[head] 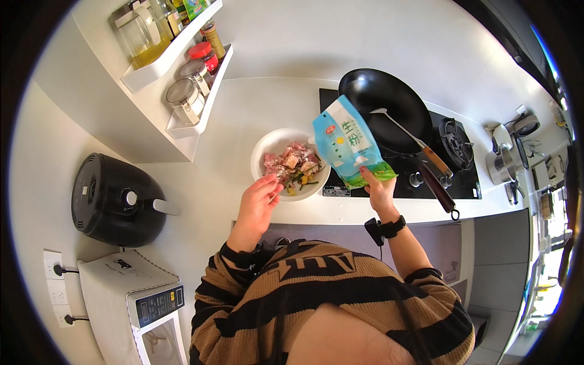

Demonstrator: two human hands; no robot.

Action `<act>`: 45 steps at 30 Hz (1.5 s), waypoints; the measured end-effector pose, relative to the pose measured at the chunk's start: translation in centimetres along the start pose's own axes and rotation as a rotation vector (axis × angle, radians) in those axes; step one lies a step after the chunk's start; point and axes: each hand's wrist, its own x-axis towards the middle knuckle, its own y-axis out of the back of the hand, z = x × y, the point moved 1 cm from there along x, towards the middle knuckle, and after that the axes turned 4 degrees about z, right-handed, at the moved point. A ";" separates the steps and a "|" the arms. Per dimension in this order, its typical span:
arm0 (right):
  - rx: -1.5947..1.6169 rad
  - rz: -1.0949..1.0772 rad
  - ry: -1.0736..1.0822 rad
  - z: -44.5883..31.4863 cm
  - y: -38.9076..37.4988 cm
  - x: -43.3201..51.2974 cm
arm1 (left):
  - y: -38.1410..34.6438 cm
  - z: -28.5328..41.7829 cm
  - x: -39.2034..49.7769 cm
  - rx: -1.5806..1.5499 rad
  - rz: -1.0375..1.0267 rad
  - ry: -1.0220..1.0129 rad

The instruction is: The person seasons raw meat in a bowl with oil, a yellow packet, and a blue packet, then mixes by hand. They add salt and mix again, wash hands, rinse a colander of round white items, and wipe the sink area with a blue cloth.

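Note:
My right hand [381,189] grips the green bottom end of a blue and green starch bag [349,141], its other end tilted toward the bowl. A white bowl [263,141] stands on the counter with raw meat pieces [294,155], green strips and yellowish bits in it; white powder lies on some of the meat. At the bowl's near left edge is my left hand [260,205], thumb and fingertips drawn together. Whether something small is pinched between them cannot be told.
Right of the bowl, a black wok [388,109] sits on the gas hob [333,182] with a wooden-handled spatula [433,159] in it. An air fryer [121,198] and a microwave [132,292] stand at left. Wall racks [200,118] hold jars and an oil jug [143,36]. Pots [501,166] stand far right.

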 end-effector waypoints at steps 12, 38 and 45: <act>0.391 -0.143 -0.300 -0.2 -1.3 -3.3 | -9.9 -2.0 2.3 0.069 -0.196 -0.134; -0.486 -0.589 0.573 -17.6 -1.3 0.8 | -14.3 2.0 -1.9 1.182 -0.132 -1.230; -0.555 -0.693 0.790 -18.9 -4.1 0.1 | -14.5 2.6 -3.3 1.196 -0.143 -1.323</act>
